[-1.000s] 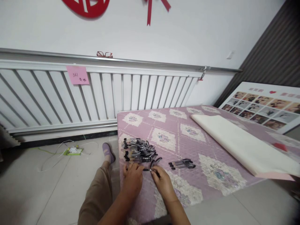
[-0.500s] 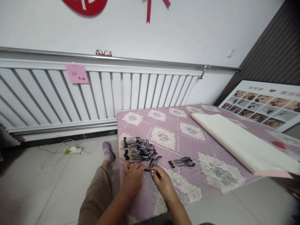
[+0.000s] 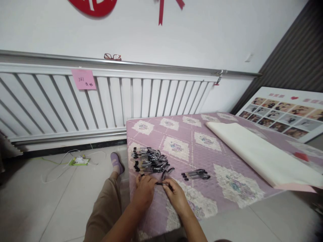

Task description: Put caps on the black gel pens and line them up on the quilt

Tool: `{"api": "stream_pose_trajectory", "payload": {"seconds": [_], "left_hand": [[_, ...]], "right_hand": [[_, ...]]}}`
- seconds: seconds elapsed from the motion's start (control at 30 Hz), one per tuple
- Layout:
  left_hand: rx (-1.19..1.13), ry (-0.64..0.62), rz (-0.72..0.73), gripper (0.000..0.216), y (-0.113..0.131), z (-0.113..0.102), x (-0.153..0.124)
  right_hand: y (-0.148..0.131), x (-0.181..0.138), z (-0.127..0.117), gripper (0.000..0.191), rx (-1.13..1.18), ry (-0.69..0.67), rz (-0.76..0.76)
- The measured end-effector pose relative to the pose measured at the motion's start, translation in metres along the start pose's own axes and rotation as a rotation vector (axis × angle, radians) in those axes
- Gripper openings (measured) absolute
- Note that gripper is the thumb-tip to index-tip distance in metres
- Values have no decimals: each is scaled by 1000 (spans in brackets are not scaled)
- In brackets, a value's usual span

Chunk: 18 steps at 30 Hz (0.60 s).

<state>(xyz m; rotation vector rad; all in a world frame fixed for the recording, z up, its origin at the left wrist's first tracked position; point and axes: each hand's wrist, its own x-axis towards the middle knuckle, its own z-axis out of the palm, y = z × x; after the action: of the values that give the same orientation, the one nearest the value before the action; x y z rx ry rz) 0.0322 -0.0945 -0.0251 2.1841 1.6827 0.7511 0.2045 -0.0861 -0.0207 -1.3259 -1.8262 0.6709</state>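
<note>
My left hand (image 3: 144, 190) is closed at the near left part of the quilted bed surface, its fingertips at one end of a slim black pen (image 3: 159, 184). My right hand (image 3: 174, 195) pinches the pen's other end between thumb and fingers. Most of the pen is hidden by the fingers. Just beyond both hands lies a loose heap of clear-barrelled pens with black caps (image 3: 150, 160). Some pen ends touch or pass close to the left fingers. To the right, a small row of similar pens (image 3: 195, 174) lies side by side.
A cream folded sheet (image 3: 242, 148) lies across the right of the lilac bed cover (image 3: 185, 132). Behind stands a white radiator (image 3: 151, 101) with a pink note (image 3: 84, 79). Glasses (image 3: 112, 57) rest on its pipe. A green power strip (image 3: 79, 161) with cables sits on the floor.
Both hands stay almost in place around the pen, with only slight finger movement. The heap and the row of pens look the same; the view has shifted slightly.
</note>
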Motion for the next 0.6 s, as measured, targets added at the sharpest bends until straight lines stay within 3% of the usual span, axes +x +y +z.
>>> {"api": "stream_pose_trajectory", "payload": {"seconds": [0.37,0.6], "left_hand": [[-51,-35,24,44,-1,-2,0],[0,-18,7,39,1,-2,0]], "right_hand": [[-7,-1,0,26,-96,6,-44],[2,-3,4,18,-46,64,-2]]}}
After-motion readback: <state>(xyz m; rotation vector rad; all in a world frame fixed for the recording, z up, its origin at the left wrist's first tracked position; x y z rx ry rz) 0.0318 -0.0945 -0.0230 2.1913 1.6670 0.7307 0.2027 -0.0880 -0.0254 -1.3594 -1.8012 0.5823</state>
